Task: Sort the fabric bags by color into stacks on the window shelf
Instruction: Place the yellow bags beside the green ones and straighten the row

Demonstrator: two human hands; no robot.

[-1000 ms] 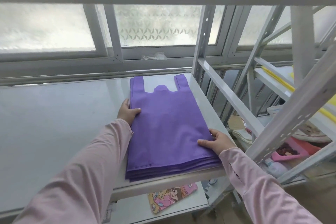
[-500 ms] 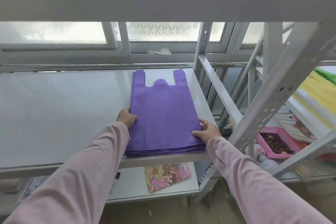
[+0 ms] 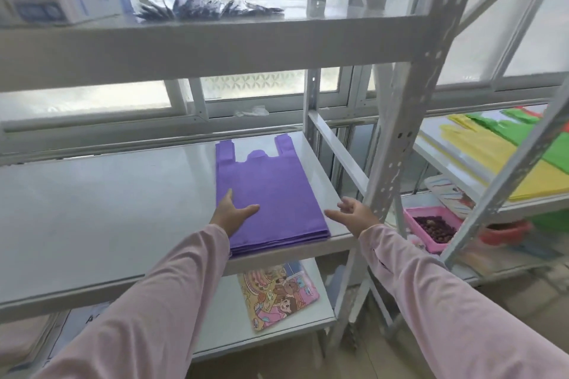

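A stack of purple fabric bags lies flat on the grey window shelf, at its right end, handles toward the window. My left hand rests open over the stack's left edge, fingers spread. My right hand hovers open just off the stack's right edge, touching nothing. On the neighbouring rack to the right lie yellow bags and green bags, with a sliver of red behind them.
A metal upright and a diagonal brace stand right beside my right hand. Below the shelf lies a cartoon-printed board. A pink tray sits low right. The upper shelf holds boxes and dark packets.
Both hands let go of the purple stack's sides; the right one lifted off to the right. My view pulled back and rose, showing the upper shelf and the right rack.
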